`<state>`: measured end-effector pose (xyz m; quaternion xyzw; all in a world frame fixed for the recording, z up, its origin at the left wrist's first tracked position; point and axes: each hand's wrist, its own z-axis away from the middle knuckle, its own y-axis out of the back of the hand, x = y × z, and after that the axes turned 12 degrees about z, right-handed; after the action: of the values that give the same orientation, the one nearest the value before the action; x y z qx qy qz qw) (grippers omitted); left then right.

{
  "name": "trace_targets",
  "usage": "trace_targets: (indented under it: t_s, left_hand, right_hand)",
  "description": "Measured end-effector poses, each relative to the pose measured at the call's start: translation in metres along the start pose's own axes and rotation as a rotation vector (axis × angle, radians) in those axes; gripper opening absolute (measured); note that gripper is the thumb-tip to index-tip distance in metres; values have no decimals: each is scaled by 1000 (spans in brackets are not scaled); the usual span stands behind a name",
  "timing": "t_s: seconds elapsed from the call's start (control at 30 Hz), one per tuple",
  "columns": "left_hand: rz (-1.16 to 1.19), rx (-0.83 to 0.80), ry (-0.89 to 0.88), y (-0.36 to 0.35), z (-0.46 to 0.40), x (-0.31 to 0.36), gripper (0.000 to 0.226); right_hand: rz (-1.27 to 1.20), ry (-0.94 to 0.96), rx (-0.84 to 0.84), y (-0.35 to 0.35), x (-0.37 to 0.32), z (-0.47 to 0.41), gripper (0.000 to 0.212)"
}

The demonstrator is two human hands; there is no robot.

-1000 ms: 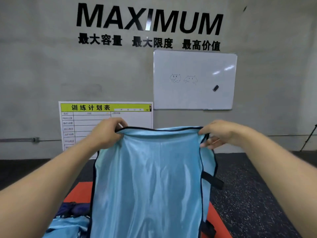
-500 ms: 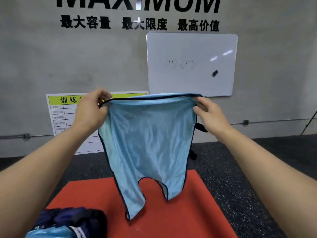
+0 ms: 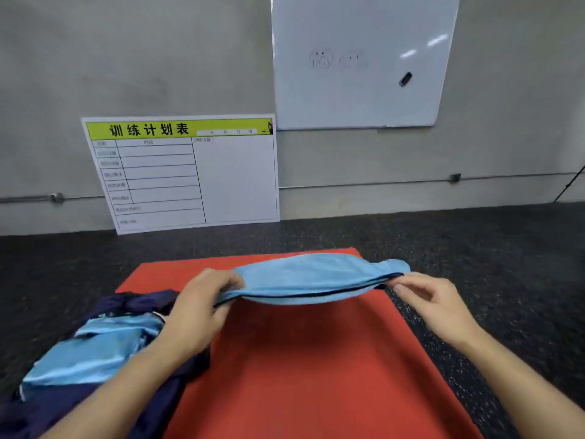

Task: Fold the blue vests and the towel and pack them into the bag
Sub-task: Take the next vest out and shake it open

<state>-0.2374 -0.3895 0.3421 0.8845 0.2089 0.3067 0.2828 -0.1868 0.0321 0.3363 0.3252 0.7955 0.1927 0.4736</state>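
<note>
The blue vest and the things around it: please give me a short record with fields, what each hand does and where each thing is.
vest in hands: light blue vest with dark trim, stretched level between both hands above the red mat
left hand: left hand grips the vest's left end
right hand: right hand pinches the vest's right end
bag: dark blue bag at the mat's left edge, another light blue cloth on it
floor: dark speckled floor
wall: whiteboard and a schedule board
</note>
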Motion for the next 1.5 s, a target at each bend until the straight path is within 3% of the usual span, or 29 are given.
trace_targets:
  t_s: [0.1,0.2,0.33,0.4,0.5,0.67,0.8,1.0,1.17,1.27,1.37,1.5]
  left_hand:
    - [-8,-155,136,-46,82,-17,33]
    - [-33,-348,167,-74,147,-21,41]
    - [-20,-403,172,-78,186,-29,34]
    - [56,-395,210,-74,196,-27,17]
    - [171,-395,275,-74,199,-18,26]
    - [39,-341,200,-84,200,-21,20]
    - [25,-392,201,-95,199,-21,33]
    - [-24,-475,215,-106,194,-23,63]
    - [-3,-430,188,-108,192,-28,35]
    - [-8,-422,160,-108,190,-30,19]
    - [21,-396,158,-109,187,-32,10]
    - [73,-333,268,-110,183,-32,8]
  right_hand:
    - [106,-83,-186,-33,45,63,16]
    - [229,-151,-463,-52,76,112,26]
    - [360,-132,-662,-53,93,134,18]
    - [382,-115,-682,-47,93,140,19]
    - [358,-79,-685,-40,94,148,16]
    - [453,-2,-433,-50,103,149,13]
    - [473,57,-382,-65,103,145,16]
    - [384,23,-533,-78,99,140,29]
    - [344,2,-755,-80,98,136,60]
    - [315,15,-709,-82,96,135,49]
    - [273,0,-638,-88,93,136,53]
    - [304,15,-660,-95,90,134,15]
